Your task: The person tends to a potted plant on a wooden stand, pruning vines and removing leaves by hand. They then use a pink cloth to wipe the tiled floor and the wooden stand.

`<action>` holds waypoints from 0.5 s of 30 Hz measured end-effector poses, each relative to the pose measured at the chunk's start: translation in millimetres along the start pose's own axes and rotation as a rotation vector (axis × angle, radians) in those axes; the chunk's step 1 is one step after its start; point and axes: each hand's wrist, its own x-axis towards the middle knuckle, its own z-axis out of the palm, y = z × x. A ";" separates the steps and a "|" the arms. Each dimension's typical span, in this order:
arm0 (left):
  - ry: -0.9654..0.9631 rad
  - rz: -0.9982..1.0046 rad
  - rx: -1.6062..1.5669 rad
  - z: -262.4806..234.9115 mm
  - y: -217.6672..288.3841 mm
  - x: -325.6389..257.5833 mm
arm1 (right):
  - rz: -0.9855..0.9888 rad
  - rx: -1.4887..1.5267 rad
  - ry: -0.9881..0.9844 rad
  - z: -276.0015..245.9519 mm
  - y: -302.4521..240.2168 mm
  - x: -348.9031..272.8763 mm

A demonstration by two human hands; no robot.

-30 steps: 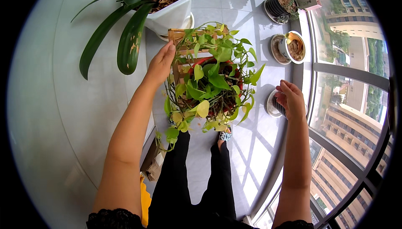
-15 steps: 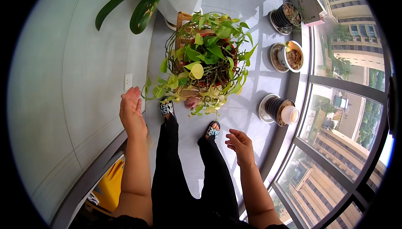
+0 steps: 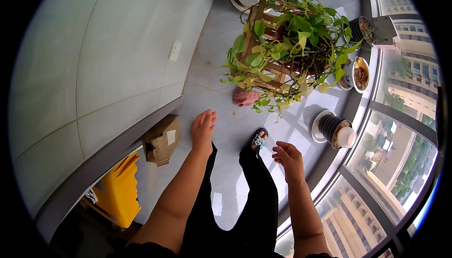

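My left hand (image 3: 203, 131) is held out over the floor with its fingers stretched and nothing in it. Loosely bent, empty fingers show on my right hand (image 3: 288, 160), which hovers beside my sandalled foot (image 3: 259, 139). Beyond both hands, a trailing green and yellow-leaved plant (image 3: 301, 32) spills over a slatted wooden stand (image 3: 275, 76). Leaves hide most of its reddish pot. A crumpled pink cloth (image 3: 246, 98) lies on the floor at the stand's near side. Neither hand touches the plant, stand or cloth.
Along the windows at right stand a dark ribbed pot (image 3: 332, 130) with a white cup on it, a white pot (image 3: 360, 75) and another dark pot (image 3: 362, 29). A torn cardboard box (image 3: 161, 140) and yellow fabric (image 3: 123, 192) are at left, by the tiled wall (image 3: 127, 46).
The view has swung left and closer to the wall, so the plant stand now appears farther right. The cardboard box has come into sight. Both hands remain empty.
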 end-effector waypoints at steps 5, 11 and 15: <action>-0.004 0.167 0.205 -28.4 -33.1 106.7 | -0.048 -0.205 -0.234 59.8 41.4 73.4; -0.028 0.362 0.654 -51.3 -91.4 285.6 | -0.355 -0.858 -0.504 98.5 123.3 235.0; -0.098 0.514 0.960 -37.2 -99.9 355.4 | -0.542 -1.091 -0.235 98.9 169.7 350.3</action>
